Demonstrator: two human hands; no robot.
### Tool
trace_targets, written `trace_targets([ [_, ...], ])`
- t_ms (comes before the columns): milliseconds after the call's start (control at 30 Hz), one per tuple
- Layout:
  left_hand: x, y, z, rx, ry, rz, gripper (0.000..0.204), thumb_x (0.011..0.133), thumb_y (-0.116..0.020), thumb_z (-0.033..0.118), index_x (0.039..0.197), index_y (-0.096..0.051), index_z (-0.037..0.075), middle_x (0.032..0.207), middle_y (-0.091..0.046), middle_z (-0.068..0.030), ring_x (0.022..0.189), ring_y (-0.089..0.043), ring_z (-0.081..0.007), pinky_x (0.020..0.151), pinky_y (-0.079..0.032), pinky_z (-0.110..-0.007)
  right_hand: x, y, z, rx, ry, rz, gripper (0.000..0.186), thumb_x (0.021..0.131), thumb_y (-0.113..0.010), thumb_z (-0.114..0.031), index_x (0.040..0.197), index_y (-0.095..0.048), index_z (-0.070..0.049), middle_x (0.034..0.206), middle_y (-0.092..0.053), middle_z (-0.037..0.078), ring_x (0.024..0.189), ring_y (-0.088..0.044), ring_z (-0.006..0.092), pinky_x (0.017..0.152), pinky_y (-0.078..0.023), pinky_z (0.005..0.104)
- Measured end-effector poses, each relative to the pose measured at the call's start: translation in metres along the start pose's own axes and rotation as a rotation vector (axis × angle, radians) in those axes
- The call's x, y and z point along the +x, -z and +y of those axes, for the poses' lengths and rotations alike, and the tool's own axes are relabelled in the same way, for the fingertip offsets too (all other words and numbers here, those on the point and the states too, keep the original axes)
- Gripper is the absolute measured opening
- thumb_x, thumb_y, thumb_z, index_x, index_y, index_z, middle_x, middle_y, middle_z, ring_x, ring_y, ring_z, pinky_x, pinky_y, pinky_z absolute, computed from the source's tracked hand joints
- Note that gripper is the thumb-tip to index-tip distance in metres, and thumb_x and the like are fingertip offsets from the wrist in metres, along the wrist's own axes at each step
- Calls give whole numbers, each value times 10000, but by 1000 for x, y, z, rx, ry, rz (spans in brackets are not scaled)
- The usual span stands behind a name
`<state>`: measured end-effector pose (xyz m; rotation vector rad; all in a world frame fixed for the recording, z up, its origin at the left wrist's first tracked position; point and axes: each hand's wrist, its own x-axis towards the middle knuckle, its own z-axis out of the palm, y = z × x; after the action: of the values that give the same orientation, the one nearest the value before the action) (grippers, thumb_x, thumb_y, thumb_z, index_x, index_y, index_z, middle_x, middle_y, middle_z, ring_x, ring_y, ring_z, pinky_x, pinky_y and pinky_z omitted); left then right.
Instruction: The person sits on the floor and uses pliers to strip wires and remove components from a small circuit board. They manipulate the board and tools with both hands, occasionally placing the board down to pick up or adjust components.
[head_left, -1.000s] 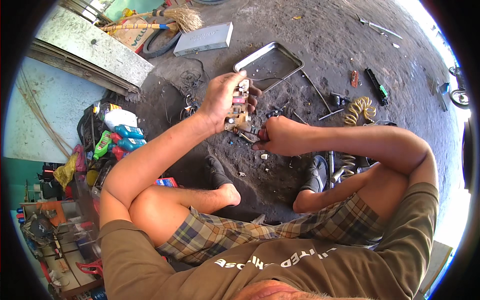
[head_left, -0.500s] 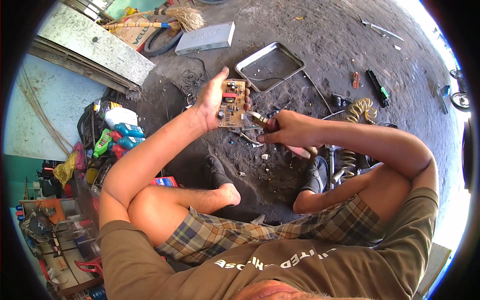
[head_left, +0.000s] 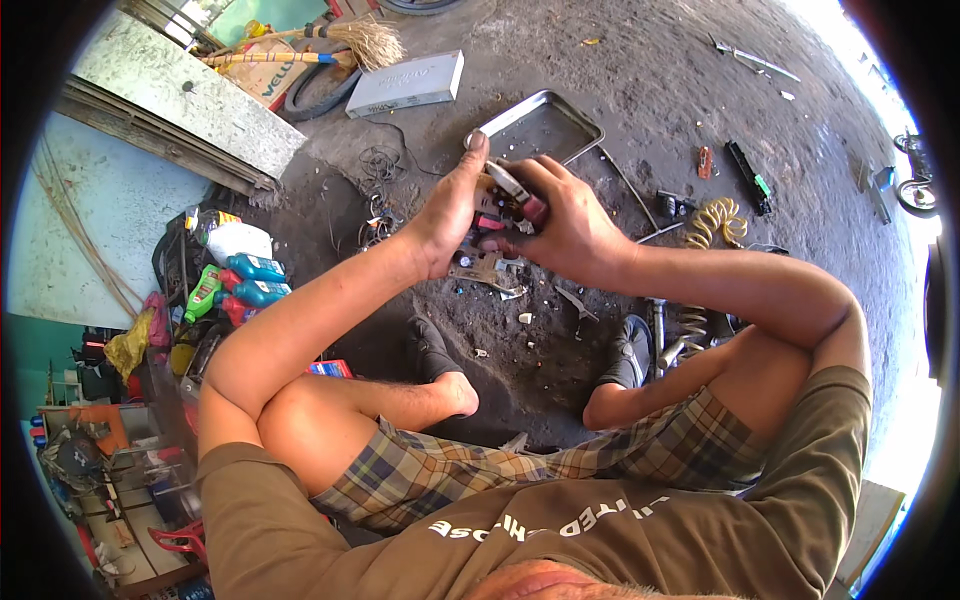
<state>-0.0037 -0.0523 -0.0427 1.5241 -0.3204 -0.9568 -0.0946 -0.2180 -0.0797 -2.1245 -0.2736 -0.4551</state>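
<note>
My left hand [head_left: 447,220] grips a tan circuit board [head_left: 475,262] by its left side, thumb pointing up. My right hand [head_left: 570,215] is closed on a pliers-like tool [head_left: 510,185] with silver metal and a red handle, held over the board's upper part. The tool and my right fingers hide much of the board, so where the tool touches it is unclear. Both hands are raised above the dirty floor between my bent legs, just below a steel tray [head_left: 536,103].
A silver flat box [head_left: 405,82], straw broom [head_left: 365,42] and tyre lie at back left. Bottles [head_left: 255,290] crowd beside a white panel at left. A coiled yellow hose [head_left: 715,222], metal rods, a black bar [head_left: 750,178] and small scraps litter the floor. A motorbike stands at far right.
My right hand and the tool have risen from the board's lower right edge to over its upper part, covering it. The board was fully visible half a second ago.
</note>
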Motion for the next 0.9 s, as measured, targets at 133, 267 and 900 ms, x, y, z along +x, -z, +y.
trace_targets([
  [133,3,0,-5,20,-32,-31,746,1085,-298,734,1102,-687,97,951,-735,-28,829,-704,-111,675,-581,-279,-2,1,3,-25,42,9,757,721,-947,-223,1352,-609,22,1134,-666,200,1043,-700,376,926,-580,461],
  [267,3,-4,-9,55,-63,33,739,1085,-311,730,1105,-683,91,952,-719,-32,826,-704,-134,695,-588,-286,-3,0,-1,81,-83,-57,713,760,-961,-324,1314,-630,-21,1076,-691,164,954,-706,302,870,-573,422],
  [900,-5,5,-4,-6,119,-142,555,1052,-543,646,1113,-697,116,874,-680,-35,779,-694,-157,552,-561,-330,3,12,8,93,-288,93,691,736,-998,-335,1215,-604,-31,874,-662,69,783,-570,164,772,-547,382],
])
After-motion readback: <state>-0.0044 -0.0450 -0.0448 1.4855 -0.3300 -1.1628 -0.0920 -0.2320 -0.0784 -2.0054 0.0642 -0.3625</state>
